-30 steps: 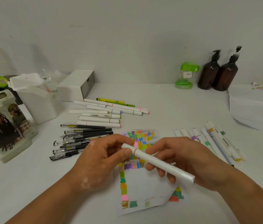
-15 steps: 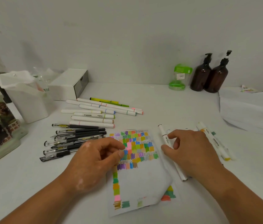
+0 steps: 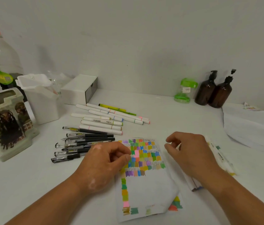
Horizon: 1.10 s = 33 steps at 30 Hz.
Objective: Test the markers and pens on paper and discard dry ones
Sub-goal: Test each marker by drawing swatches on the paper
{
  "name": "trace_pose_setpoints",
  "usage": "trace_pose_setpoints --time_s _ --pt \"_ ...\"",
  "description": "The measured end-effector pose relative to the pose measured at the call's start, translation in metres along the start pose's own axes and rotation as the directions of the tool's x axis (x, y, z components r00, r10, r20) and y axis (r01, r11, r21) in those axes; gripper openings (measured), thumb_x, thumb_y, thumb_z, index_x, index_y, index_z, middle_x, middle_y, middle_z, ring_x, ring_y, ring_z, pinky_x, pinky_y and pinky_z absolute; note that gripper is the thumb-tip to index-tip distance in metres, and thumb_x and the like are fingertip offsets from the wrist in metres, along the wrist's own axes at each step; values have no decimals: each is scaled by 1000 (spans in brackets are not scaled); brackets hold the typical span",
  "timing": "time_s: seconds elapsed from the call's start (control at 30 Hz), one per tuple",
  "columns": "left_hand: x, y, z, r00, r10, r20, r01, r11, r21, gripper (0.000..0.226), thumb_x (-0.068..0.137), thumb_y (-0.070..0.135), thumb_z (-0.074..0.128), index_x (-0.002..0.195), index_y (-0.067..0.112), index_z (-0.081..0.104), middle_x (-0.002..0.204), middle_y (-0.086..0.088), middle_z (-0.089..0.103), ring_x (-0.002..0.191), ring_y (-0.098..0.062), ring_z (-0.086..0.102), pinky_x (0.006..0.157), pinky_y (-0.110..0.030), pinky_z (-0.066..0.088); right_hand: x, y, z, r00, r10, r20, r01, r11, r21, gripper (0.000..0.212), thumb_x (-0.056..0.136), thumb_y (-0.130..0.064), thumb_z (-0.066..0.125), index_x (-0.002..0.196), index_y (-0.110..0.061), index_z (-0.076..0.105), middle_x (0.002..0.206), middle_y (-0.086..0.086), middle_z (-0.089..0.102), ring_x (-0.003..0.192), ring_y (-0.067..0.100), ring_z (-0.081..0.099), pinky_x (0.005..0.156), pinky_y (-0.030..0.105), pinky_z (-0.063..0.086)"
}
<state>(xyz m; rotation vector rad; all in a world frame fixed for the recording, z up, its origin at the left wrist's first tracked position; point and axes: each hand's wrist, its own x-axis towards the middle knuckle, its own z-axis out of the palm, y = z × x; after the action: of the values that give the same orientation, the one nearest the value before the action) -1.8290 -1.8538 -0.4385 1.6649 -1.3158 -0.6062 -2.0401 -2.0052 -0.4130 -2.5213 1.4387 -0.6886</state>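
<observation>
Both hands hold nothing: the left hand (image 3: 105,163) rests loosely curled on the nine-o'clock edge of the paper (image 3: 147,189), the right hand (image 3: 191,153) hovers relaxed over markers (image 3: 222,157) at three o'clock, perhaps untested, and a careless grab could mix them into the sorted pile (image 3: 102,123) at eleven o'clock.

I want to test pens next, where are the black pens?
Head view: black pens lie on the left, between the white markers and the left hand.
</observation>
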Motion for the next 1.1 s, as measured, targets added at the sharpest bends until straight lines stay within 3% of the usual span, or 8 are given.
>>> trace_pose_setpoints --time_s 0.13,0.3,0.53,0.7,0.87,0.97,1.1 --pt "-3 4 2 999 39 20 -40 998 39 8 90 28 70 87 36 71 82 28 66 77 3 64 62 -9 50 43 -36 19 981 -168 101 177 981 -80 23 95 -36 62 116 -31 71 106 -11 73 90 10 65 86 32 56" --pt "-2 5 2 999 36 25 -36 999 33 7 90 27 71 91 32 75 81 28 66 76 2 63 62 -9 49 101 -68 52 946 -265 188 306 921 -240 24 99 -26 54 119 -24 67 109 0 67 94 20 62 80 35 54" --pt "-1 1 4 999 44 25 -43 999 -19 6 91 24 71 91 28 76 82 23 66 71 0 61 61 -10 49 123 -68 83 941 -269 204 311 926 -213 21 93 -36 60 111 -28 67 98 -5 60 85 16 56 70 30 45" --pt "-1 1 4 998 49 26 -49 999 -18 6 90 25 72 92 28 76 82 20 67 76 -5 63 63 -12 51 123 -69 83 940 -271 209 320 912 -257 17 93 -38 59 102 -25 66 90 -5 57 79 15 55 68 31 50" --pt "-1 1 3 998 47 29 -47 999 -11 7 90 25 72 93 29 77 81 25 66 76 -2 63 62 -9 49 116 -70 71 932 -238 274 314 908 -277 18 91 -36 60 104 -25 66 93 -1 65 80 17 61 73 35 57" --pt "-1 1 3 999 39 30 -39 999 -8 7 90 25 72 92 30 76 83 26 66 77 0 63 62 -9 49 108 -61 53 906 -214 364 314 919 -240 25 92 -36 62 114 -26 67 101 -2 67 85 16 62 77 32 55" --pt "-2 2 2 999 41 34 -41 999 0 7 90 25 72 92 31 76 83 27 66 78 0 63 63 -10 50 87 -42 16 883 -149 446 243 957 -160 17 91 -37 68 105 -28 69 97 -8 65 83 9 61 75 25 52"
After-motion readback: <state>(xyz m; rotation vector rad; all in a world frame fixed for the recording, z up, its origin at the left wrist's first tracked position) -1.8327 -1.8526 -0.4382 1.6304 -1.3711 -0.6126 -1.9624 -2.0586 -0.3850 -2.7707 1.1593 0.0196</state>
